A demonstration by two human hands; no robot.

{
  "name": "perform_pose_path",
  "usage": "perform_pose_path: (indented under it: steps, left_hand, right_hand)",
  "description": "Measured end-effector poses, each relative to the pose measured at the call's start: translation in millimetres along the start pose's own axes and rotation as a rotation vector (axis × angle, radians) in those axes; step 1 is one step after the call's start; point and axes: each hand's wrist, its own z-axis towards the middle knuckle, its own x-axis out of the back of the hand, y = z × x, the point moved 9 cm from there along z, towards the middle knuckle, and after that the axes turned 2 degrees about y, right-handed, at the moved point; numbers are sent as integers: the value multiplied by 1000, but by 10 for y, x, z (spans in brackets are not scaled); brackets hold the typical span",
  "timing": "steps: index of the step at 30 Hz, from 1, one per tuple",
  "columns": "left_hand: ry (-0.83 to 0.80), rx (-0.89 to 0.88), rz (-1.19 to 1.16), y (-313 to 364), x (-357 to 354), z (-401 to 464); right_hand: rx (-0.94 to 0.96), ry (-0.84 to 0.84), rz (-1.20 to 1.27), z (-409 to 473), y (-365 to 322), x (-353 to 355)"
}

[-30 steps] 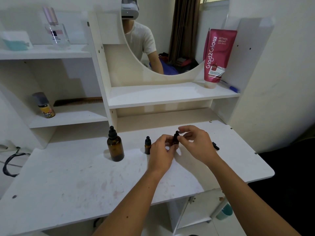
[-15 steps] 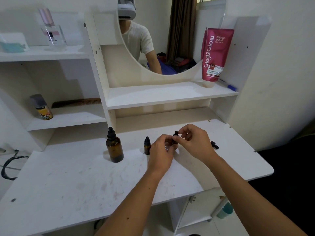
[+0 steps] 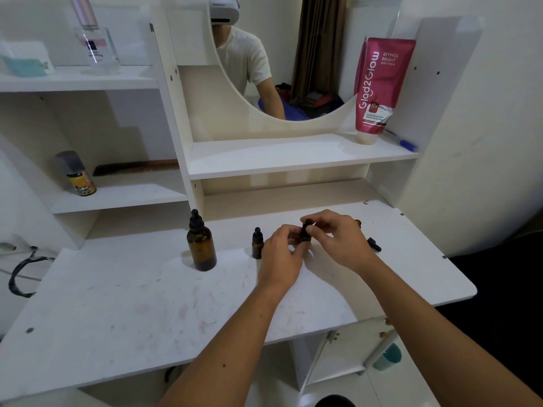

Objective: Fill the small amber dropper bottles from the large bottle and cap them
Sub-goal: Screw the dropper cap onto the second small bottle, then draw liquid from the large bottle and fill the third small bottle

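Note:
The large amber bottle [image 3: 201,245] with a black dropper cap stands upright on the white desk [image 3: 147,304]. A capped small amber bottle [image 3: 257,243] stands right of it. My left hand [image 3: 280,255] grips the body of a second small amber bottle [image 3: 304,234] just above the desk. My right hand [image 3: 338,237] pinches that bottle's black dropper cap [image 3: 307,223] from the right. A loose black dropper cap [image 3: 373,244] lies on the desk behind my right hand. A bit of another amber bottle [image 3: 358,222] peeks over my right hand, mostly hidden.
Shelves and a curved mirror [image 3: 279,60] rise behind the desk. A pink lotion tube [image 3: 379,83] and blue pen [image 3: 404,142] are on the middle shelf; a spray can [image 3: 77,174], comb [image 3: 135,167] and perfume bottle [image 3: 94,39] are on the left shelves. A black cable [image 3: 20,274] hangs left.
Both hands stay on the small bottle; my right fingers have shifted slightly around its cap. The standing bottles have not moved.

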Motion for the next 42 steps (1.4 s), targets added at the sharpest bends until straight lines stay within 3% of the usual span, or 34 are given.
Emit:
perform_pose_path:
  steps: [7, 20, 27, 37, 42]
  left_hand:
    - [20, -16, 63, 56, 22, -2]
    - [5, 54, -15, 62, 83, -153]
    - [-66, 98, -27, 72, 356, -578]
    - [207, 124, -9, -118, 1692, -907]
    - [399, 161, -3, -257, 2157, -853]
  right_hand:
    - [-18, 139, -57, 20, -13, 29]
    - [-29, 195, -76, -133, -95, 111]
    - [103, 338, -137, -211, -558, 258]
    - [236, 56, 18, -139, -1547, -809]
    - [156, -45, 34, 5, -1721, -1129]
